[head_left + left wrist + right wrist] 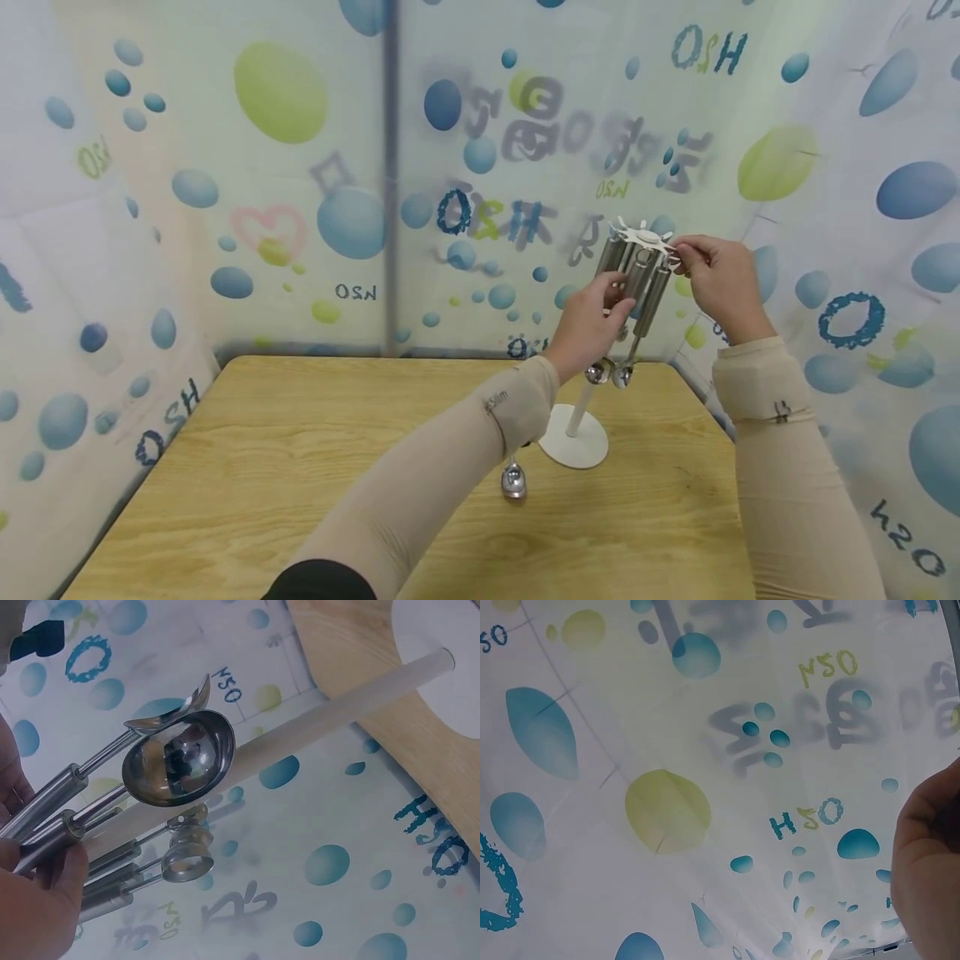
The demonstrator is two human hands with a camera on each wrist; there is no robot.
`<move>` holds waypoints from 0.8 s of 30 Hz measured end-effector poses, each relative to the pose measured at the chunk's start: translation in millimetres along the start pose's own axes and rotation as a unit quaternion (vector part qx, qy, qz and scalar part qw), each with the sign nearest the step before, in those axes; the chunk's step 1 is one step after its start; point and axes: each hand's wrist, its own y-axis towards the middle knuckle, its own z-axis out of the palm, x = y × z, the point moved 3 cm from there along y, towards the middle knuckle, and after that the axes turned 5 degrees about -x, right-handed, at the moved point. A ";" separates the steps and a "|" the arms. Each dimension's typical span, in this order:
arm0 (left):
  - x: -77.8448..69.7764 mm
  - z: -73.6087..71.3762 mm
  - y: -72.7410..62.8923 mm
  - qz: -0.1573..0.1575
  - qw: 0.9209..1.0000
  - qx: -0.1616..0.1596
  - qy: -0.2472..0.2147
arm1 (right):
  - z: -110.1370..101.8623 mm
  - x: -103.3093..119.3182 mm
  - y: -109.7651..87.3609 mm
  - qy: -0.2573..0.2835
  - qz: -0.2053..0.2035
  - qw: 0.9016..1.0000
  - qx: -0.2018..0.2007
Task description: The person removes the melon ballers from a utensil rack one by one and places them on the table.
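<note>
A white stand with a round base (573, 446) and a thin pole (300, 735) carries a star-shaped rack (643, 237) from which several steel utensils (637, 283) hang. My left hand (618, 304) grips the handles of the hanging utensils from the left. In the left wrist view its fingers (45, 892) wrap those handles, with a round scoop bowl (178, 759), a spoon (169, 712) and a small steel cup (187, 855) at their ends. My right hand (678, 254) pinches at the rack's right rim; whether it holds the rack or a utensil's top is unclear.
One steel spoon (513, 481) lies on the wooden table (300, 467), left of the stand's base and partly behind my left forearm. Printed curtains (300, 208) close the table in at the back and both sides. The right wrist view shows only curtain (667, 810) and a bit of hand.
</note>
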 end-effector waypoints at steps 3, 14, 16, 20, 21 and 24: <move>-1.0 -1.5 -0.5 0.005 1.000 -0.004 0.002 | 0.6 1.2 0.0 0.001 0.002 1.000 0.001; -4.4 -8.4 -1.0 0.035 0.999 -0.020 0.020 | 2.4 0.7 1.7 0.000 0.002 1.000 0.008; -4.6 -9.1 -1.2 0.037 0.999 -0.020 0.019 | 2.8 0.5 1.6 0.000 0.005 1.000 0.008; -7.0 -10.4 -1.9 0.046 0.998 -0.022 0.020 | 2.8 1.1 1.5 0.001 0.009 1.000 0.007; -8.0 -10.8 -2.0 0.048 0.998 -0.021 0.021 | 2.6 1.4 1.5 0.001 0.009 1.000 0.006; -10.8 -11.2 -3.0 0.050 0.998 -0.019 0.018 | 2.4 1.8 1.3 -0.001 0.012 1.000 0.006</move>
